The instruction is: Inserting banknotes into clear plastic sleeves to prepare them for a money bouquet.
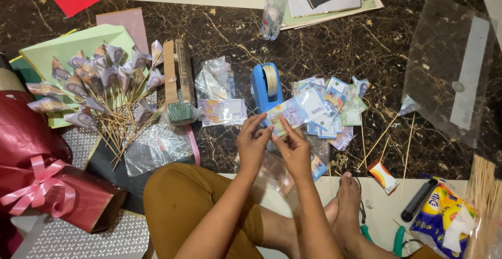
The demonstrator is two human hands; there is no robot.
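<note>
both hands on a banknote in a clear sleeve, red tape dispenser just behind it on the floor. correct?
Not quite: the tape dispenser is blue, not red. The head view shows it on the dark marble floor just behind the sleeved banknote, which the left hand and right hand both hold.

A banknote (297, 110) is held between the left hand (252, 145) and the right hand (294, 151), just before a tape dispenser (266, 85) set near the middle of the floor (334, 44). A heap of banknotes (334, 107) lies to its right, skewered folded notes (99, 89) well to its left. A water bottle (274, 7) stands behind the dispenser, toward the far edge.
</note>
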